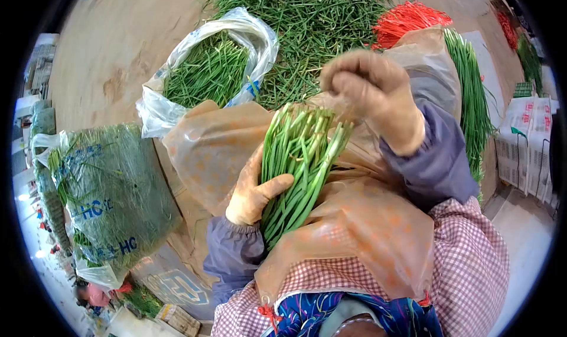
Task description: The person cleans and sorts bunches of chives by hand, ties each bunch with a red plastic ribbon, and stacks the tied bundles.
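Bunch of long, slim, green stalks with paler, blunt ends [301,168], and it's right in the middle, held up over a translucent, orange-patterned plastic apron [207,151]! The tan-gloved left hand [254,189] has it clamped, thumb across the front, the other fingers mostly hidden behind. Up beside the blunt ends, here's the tan-gloved right hand [372,98], fingers curled but badly blurred; I cannot tell whether it's closed tight or has hold of anything.

How does this bunch handle? Light for its bulk, I'd judge, firmer at the blunt ends, softer and bendier down the leaves, probably a touch slippery if damp. Squeeze hard and those stalks could bruise or crease; around the firmer upper half, with a broad, gentle wrap, looks the best hold.

And around it: 1 crumpled white plastic bag [266,44] of cut greens beyond the left hand, a loose, dark-green heap [319,33] past the knees, and bright red, thin strands [410,24] off to the right.
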A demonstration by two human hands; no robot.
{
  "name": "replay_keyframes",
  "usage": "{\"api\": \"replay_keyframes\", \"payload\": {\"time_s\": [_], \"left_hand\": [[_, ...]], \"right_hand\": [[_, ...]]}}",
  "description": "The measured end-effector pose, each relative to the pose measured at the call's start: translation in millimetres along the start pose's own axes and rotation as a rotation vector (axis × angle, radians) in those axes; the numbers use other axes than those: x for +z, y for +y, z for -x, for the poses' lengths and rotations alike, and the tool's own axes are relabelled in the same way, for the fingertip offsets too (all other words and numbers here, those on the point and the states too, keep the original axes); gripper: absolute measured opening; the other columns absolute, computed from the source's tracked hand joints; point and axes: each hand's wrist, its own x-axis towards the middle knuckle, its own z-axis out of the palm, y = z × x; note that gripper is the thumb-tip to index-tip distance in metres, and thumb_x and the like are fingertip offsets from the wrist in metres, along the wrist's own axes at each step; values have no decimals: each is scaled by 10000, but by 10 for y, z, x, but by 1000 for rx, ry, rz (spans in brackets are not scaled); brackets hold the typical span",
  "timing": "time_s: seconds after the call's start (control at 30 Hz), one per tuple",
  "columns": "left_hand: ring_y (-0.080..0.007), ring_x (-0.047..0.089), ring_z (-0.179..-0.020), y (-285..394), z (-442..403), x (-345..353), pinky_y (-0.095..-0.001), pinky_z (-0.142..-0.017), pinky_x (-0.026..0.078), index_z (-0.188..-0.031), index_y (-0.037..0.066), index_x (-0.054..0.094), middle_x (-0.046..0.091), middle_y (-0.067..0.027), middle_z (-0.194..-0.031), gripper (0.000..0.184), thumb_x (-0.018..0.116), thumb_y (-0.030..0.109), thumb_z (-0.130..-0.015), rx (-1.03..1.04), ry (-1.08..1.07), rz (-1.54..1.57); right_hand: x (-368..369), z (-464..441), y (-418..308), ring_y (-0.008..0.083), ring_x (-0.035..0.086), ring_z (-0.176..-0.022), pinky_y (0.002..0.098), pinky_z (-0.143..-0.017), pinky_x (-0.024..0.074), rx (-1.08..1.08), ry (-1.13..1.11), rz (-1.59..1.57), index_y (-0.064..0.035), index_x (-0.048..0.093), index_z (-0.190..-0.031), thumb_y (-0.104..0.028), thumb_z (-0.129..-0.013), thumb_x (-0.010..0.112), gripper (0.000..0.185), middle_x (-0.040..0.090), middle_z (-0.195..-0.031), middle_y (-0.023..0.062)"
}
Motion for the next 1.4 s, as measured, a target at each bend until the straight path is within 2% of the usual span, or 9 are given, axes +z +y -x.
{"api": "replay_keyframes", "payload": {"time_s": [0.1,0.2,0.33,0.47,0.73,1.0,1.13,1.27,1.4], "left_hand": [[-193,523,-1195,27,3,51,-317,-1030,403,-1431,-13,379,548,-113,-1316,667,644,79,-826,-92,123,98],[-184,548,-1154,-31,-11,59,-311,-998,431,-1396,-9,419,568,-105,-1280,575,599,33,-851,-49,188,78],[-191,568,-1134,-53,27,95,-312,-993,442,-1400,-6,424,575,-111,-1284,524,533,39,-890,-17,215,208],[-191,572,-1132,-19,37,102,-306,-993,444,-1410,-10,414,570,-118,-1297,515,502,52,-907,-17,185,346],[-173,552,-1142,-25,17,113,-299,-1001,429,-1404,-18,418,562,-108,-1288,503,515,58,-916,-5,194,197],[-177,555,-1129,-64,9,9,-307,-987,436,-1390,-21,423,570,-102,-1267,538,586,56,-883,21,170,149],[-175,553,-1126,-103,-18,-1,-315,-983,439,-1391,-23,418,570,-104,-1265,600,639,43,-838,41,138,79],[-175,552,-1132,-179,-18,-28,-319,-997,434,-1392,-23,417,569,-109,-1271,622,650,18,-816,80,136,23],[-184,552,-1141,-156,15,6,-316,-1009,426,-1397,-27,410,568,-117,-1280,602,628,20,-838,69,164,53]], "right_hand": [[155,157,-191,240,610,-862,382,-857,470,-408,-218,589,-98,663,-973,-263,-856,696,206,640,-901,62],[338,294,-61,244,589,-930,479,-958,400,-447,-230,1016,-129,632,-947,-201,-754,733,229,603,-949,21],[185,233,113,301,602,-951,471,-925,447,-457,-191,792,-111,620,-1023,-185,-809,696,239,610,-1015,73],[198,319,258,313,593,-1020,466,-913,436,-583,-67,811,-148,597,-1081,-141,-711,739,396,599,-1093,78],[338,202,182,352,536,-1151,530,-991,406,-499,-454,910,-184,634,-1076,-162,-616,783,484,588,-1141,83],[197,95,212,446,494,-1201,546,-1013,401,-366,-593,479,-125,675,-1037,-171,-802,733,246,619,-1115,83],[255,191,243,350,539,-1193,491,-1082,364,-143,-464,333,-41,695,-952,-97,-831,716,135,661,-1068,109],[420,347,386,218,621,-1052,374,-936,472,230,-16,-153,-18,707,-996,-73,-876,690,133,703,-959,91],[-141,-104,447,184,661,-809,300,-811,507,108,365,131,-48,691,-1082,-118,-885,705,209,710,-875,58]]}}
